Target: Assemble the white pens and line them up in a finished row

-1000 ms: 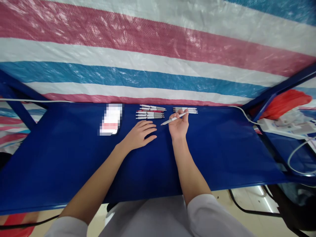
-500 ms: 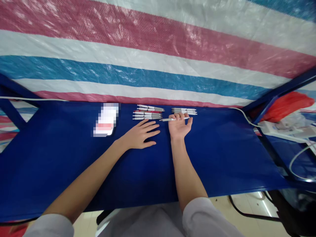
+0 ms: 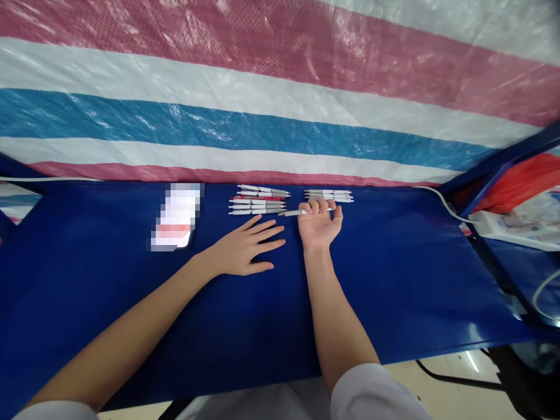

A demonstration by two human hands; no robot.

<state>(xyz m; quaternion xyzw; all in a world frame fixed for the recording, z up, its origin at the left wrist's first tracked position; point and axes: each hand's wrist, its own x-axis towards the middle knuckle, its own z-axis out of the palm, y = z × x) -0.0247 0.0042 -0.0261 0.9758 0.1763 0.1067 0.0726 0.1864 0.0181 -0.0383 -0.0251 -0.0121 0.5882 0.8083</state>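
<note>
My left hand (image 3: 242,248) lies palm down on the blue table with its fingers spread, holding nothing. Just beyond its fingertips is a row of white and grey pens (image 3: 258,206), among them a red pen (image 3: 245,198). My right hand (image 3: 321,224) is turned palm up, its fingers curled around a white pen (image 3: 291,213) whose grey tip points left. Behind the right hand lies a smaller group of white pens (image 3: 329,193), partly covered by the fingers.
A phone (image 3: 178,216), blurred over by pixels, lies left of the pens. A striped plastic sheet (image 3: 262,131) hangs behind the blue table (image 3: 394,280). At the right stand a white power strip (image 3: 507,230), a cable (image 3: 441,201) and a red plastic bag (image 3: 520,184).
The view has shifted and come slightly closer. My left hand appears a little lower and its fingers are spread wider. My right hand keeps the pen in nearly the same place.
</note>
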